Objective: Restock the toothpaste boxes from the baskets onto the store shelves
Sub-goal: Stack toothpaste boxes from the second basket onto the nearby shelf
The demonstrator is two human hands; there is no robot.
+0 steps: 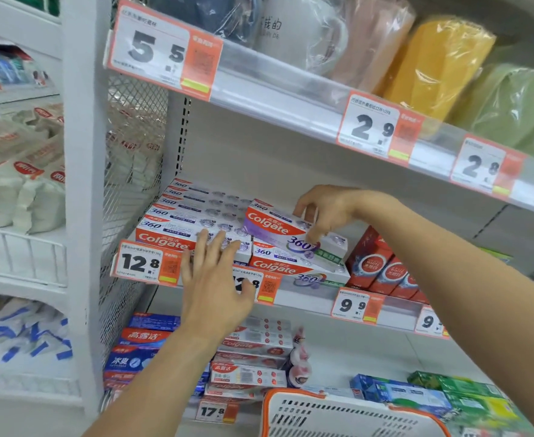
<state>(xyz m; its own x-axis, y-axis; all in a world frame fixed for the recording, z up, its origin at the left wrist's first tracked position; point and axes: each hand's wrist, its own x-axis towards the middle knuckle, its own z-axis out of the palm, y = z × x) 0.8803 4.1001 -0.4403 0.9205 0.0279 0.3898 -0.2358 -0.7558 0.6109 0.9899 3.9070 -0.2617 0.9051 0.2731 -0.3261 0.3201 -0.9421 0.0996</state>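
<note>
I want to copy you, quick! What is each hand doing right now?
Left hand: open, straight fingers touching the front Colgate box stack.
Right hand: holding a tilted Colgate 360 box above the shelf.

toothpaste box [294, 236] red/white/purple | basket [338, 414] white, orange rim

Right hand [325, 212] — tilted toothpaste box [294, 233]
</note>
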